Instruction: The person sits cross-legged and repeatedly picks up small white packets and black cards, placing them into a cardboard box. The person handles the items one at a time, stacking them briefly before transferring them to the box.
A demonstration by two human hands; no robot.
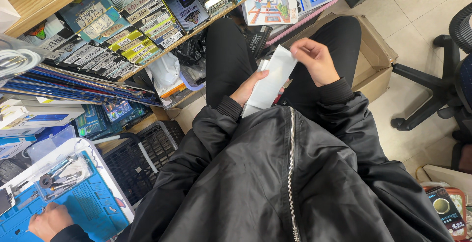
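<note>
Black jacket fabric [275, 183] with a silver zip fills the space closest in, and both sleeves run up from it to the person's hands over their lap. Their left hand [250, 88] cradles a stack of flat white packets [269, 82] from below, palm up, fingers curled loosely around the lower end with the thumb lying across the front. Above it and to its right, the right hand [316, 60] pinches the top corner of the uppermost packet between thumb and fingertips, the other fingers folded in. The stack tilts up from the left hand towards the right one, and the two hands are near each other, joined only by the packets.

Beyond the hands, black trouser legs stretch out, and past the right hand sits an open cardboard box [376, 57] on the tiled floor. Further out on the right-hand side stands the base of a black office chair [432, 94]. Off beyond the left hand, a wooden shelf [147, 50] holds rows of labelled packets. Well below the left hand, another person's hand [49, 221] rests on a blue mat [93, 202] beside a clear tray of tools [61, 175].
</note>
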